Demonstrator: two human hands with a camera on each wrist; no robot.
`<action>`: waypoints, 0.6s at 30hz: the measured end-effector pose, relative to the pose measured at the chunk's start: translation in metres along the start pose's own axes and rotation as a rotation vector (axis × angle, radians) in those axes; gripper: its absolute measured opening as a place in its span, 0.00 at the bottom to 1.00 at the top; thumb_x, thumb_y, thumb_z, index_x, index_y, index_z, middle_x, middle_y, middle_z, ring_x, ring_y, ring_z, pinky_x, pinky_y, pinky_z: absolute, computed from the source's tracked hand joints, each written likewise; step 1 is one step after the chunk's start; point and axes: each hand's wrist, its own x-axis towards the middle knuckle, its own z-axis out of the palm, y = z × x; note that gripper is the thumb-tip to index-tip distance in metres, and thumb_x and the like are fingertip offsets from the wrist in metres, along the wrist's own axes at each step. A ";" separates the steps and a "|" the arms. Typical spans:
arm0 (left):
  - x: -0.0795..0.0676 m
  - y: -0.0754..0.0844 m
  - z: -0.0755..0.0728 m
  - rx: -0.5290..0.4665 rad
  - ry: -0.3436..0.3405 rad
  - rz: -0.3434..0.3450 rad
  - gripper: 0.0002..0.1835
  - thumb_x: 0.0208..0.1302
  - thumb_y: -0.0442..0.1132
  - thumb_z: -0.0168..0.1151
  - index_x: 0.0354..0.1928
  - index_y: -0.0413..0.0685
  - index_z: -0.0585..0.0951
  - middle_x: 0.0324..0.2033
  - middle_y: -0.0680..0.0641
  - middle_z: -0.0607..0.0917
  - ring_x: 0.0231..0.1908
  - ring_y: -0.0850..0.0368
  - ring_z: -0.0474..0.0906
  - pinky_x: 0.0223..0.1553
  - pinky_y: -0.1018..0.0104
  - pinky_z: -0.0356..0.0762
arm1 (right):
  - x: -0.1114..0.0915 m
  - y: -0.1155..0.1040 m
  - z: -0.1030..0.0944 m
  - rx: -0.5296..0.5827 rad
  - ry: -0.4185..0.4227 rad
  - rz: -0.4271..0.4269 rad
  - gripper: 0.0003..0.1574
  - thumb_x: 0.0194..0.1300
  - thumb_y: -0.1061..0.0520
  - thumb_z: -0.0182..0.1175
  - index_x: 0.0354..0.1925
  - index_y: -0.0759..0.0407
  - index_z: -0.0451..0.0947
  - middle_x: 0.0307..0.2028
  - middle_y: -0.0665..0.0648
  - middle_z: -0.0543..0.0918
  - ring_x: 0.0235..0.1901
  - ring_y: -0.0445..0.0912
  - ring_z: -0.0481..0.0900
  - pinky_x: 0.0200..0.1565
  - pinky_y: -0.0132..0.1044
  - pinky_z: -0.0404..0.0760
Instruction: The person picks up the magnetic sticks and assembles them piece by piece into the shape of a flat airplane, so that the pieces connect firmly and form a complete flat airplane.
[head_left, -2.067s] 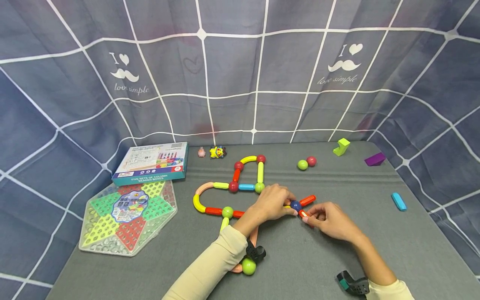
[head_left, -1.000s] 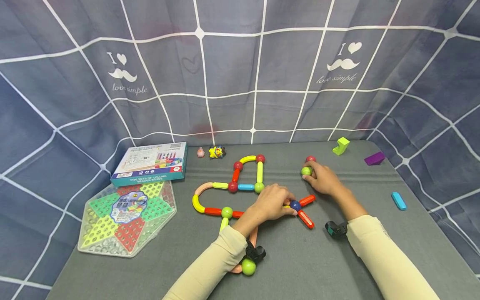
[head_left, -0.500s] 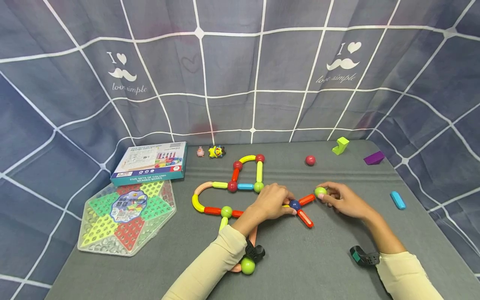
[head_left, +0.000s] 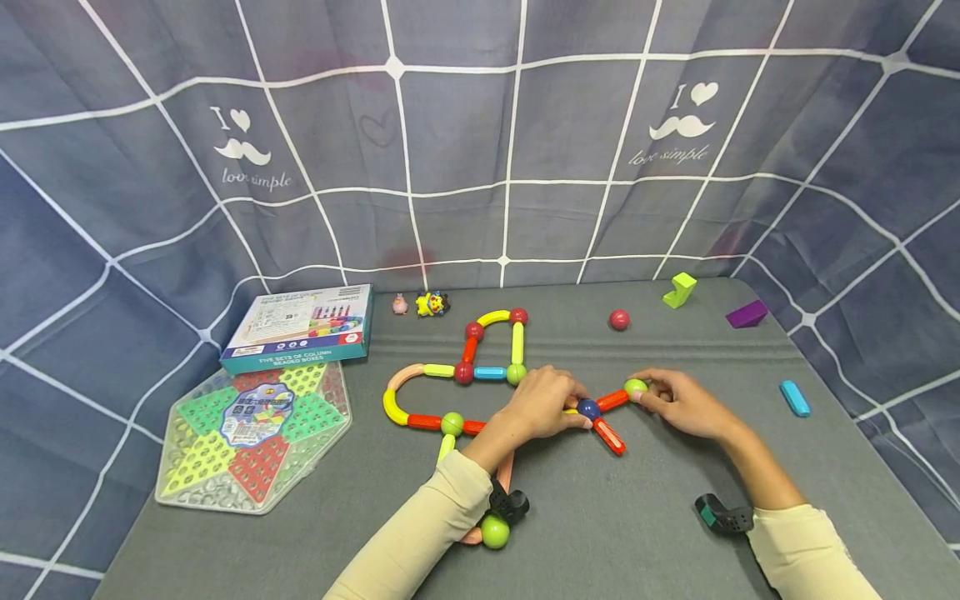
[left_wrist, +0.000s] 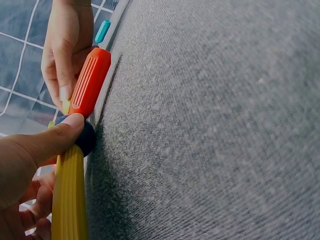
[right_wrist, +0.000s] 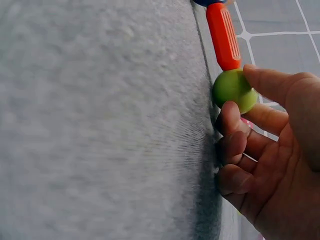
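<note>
My left hand (head_left: 546,404) pinches the dark blue ball (head_left: 588,410), its thumb pressed on it in the left wrist view. A yellow stick (left_wrist: 70,195) runs from this ball under the left hand. Two red sticks fan out from the ball's right side: a rear one (head_left: 613,401) and a front one (head_left: 610,437). Between thumb and fingers, my right hand (head_left: 682,404) holds a green ball (right_wrist: 231,91) against the free end of the rear red stick. Leftward lies a chain of coloured sticks and balls (head_left: 491,373), partly hidden by the left arm.
A red ball (head_left: 619,320), a green block (head_left: 680,290), a purple block (head_left: 747,314) and a blue stick (head_left: 795,399) lie behind and right. Two small figures (head_left: 432,304), a box (head_left: 296,329) and a hexagonal game board (head_left: 255,437) stand left. A curtain (head_left: 465,150) closes the back.
My right hand let go of the front red stick, picked the green ball from beside the red ball, and brought it to the rear red stick's end. The left hand stayed in place.
</note>
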 end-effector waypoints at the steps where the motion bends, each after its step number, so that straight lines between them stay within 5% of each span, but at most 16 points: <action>1: 0.000 0.000 0.000 0.001 0.000 -0.002 0.20 0.52 0.59 0.69 0.46 0.61 0.85 0.37 0.62 0.83 0.39 0.66 0.76 0.43 0.70 0.68 | 0.002 0.001 -0.001 -0.012 0.010 0.012 0.18 0.65 0.56 0.61 0.50 0.66 0.76 0.21 0.54 0.75 0.18 0.36 0.67 0.20 0.32 0.66; 6: -0.001 -0.002 0.001 0.000 -0.003 -0.006 0.20 0.52 0.59 0.69 0.46 0.61 0.85 0.38 0.62 0.83 0.39 0.65 0.75 0.42 0.70 0.69 | 0.022 0.008 -0.007 -0.163 0.157 0.062 0.24 0.66 0.50 0.60 0.53 0.65 0.74 0.24 0.54 0.76 0.19 0.39 0.69 0.21 0.34 0.67; 10: -0.001 -0.002 0.000 -0.002 -0.001 -0.002 0.20 0.52 0.59 0.69 0.46 0.61 0.85 0.38 0.61 0.83 0.39 0.64 0.75 0.41 0.69 0.69 | 0.047 0.012 -0.014 -0.295 0.238 0.057 0.31 0.65 0.51 0.60 0.61 0.65 0.68 0.35 0.63 0.78 0.25 0.47 0.74 0.29 0.42 0.71; 18: -0.001 -0.002 0.001 0.015 0.002 0.008 0.21 0.52 0.60 0.68 0.46 0.62 0.85 0.36 0.62 0.83 0.37 0.65 0.74 0.38 0.71 0.68 | 0.080 0.009 -0.019 -0.471 0.088 0.087 0.41 0.65 0.55 0.59 0.71 0.56 0.54 0.57 0.73 0.65 0.52 0.69 0.69 0.50 0.65 0.65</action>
